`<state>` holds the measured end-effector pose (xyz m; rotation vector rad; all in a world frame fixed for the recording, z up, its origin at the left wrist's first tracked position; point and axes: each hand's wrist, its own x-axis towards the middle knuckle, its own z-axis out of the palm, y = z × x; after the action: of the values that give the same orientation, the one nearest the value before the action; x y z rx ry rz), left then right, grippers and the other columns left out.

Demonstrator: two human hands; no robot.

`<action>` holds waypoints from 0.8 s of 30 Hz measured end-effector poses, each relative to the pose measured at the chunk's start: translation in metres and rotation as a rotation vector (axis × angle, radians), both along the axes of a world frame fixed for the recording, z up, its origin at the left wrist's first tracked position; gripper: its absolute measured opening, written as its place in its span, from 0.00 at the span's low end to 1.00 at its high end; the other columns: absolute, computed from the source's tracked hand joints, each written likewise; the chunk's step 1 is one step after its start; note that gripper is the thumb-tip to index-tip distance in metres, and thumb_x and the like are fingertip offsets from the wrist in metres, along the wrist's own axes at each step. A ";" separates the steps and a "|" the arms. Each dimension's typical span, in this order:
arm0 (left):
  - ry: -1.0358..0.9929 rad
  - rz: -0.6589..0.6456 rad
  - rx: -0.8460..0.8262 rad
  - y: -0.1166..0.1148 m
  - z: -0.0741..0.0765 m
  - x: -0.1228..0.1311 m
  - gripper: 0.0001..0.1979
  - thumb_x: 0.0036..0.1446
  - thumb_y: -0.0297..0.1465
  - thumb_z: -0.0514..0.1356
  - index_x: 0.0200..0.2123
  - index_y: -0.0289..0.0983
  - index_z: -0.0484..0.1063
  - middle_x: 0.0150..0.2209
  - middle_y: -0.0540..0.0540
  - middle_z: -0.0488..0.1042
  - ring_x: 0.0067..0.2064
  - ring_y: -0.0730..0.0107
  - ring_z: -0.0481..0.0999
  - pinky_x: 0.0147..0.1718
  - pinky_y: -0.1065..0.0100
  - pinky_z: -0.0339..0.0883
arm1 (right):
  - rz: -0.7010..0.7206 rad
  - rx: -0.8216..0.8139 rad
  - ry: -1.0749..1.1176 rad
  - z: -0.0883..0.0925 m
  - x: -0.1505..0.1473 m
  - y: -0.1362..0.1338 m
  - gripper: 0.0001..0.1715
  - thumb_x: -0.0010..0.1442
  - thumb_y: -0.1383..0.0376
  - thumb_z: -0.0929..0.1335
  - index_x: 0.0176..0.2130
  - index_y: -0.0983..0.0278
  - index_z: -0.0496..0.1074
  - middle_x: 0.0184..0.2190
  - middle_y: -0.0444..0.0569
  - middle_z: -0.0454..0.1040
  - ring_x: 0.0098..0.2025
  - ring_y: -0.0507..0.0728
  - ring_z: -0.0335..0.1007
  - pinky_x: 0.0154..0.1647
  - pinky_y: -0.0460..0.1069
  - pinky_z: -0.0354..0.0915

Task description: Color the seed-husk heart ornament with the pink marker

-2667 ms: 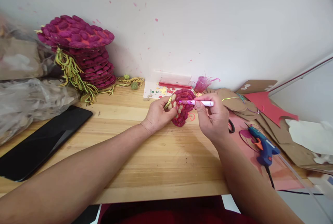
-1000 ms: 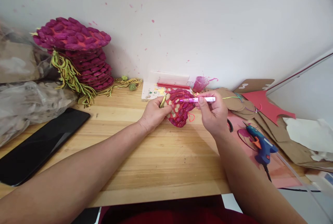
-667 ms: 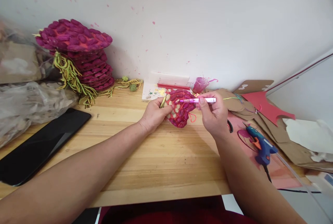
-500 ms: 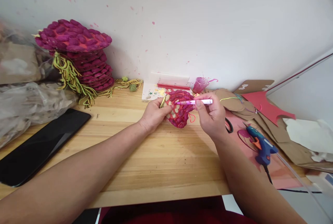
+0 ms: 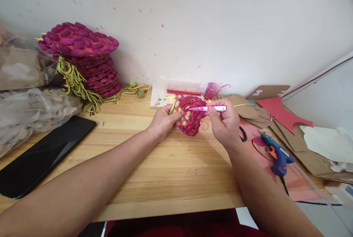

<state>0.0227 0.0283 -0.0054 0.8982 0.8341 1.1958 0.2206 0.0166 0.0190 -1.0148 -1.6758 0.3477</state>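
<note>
My left hand is closed on the left edge of a round red disc covered with peanut-like lumps. Most lumps are magenta; those near my left thumb are pale and unpainted. Green-yellow yarn hangs by my left fingers, and a red string loop shows at the disc's right. My right hand pinches a white paintbrush or marker with a magenta front end. Its tip is at the pale lumps; whether it touches them is hard to tell. The disc is held tilted above the wooden table.
At the left stand a stack of magenta lumpy discs, plastic bags and a black phone. Behind the disc are star confetti and a pink-stained cup. Cardboard circles and a blue glue gun lie right.
The tip of the white tool has shifted very slightly to the right over the pale lumps. Both hands keep their hold, and the disc stays almost where it was.
</note>
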 end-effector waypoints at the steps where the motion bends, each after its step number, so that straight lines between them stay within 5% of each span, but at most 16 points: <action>1: -0.002 0.000 -0.005 0.000 0.000 0.000 0.19 0.40 0.38 0.74 0.32 0.34 0.74 0.24 0.50 0.76 0.21 0.76 0.68 0.20 0.73 0.60 | 0.003 0.003 -0.002 0.000 0.000 0.000 0.08 0.68 0.57 0.67 0.43 0.59 0.71 0.35 0.46 0.73 0.36 0.55 0.70 0.39 0.52 0.65; 24: -0.027 -0.016 -0.031 0.000 0.001 0.000 0.22 0.37 0.40 0.75 0.32 0.34 0.74 0.23 0.50 0.75 0.21 0.75 0.69 0.21 0.73 0.62 | -0.016 0.062 -0.033 0.002 -0.003 -0.003 0.07 0.68 0.60 0.67 0.44 0.59 0.71 0.37 0.47 0.75 0.39 0.56 0.72 0.43 0.54 0.66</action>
<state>0.0232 0.0279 -0.0045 0.8608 0.8204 1.1759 0.2175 0.0134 0.0210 -0.9919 -1.6974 0.2682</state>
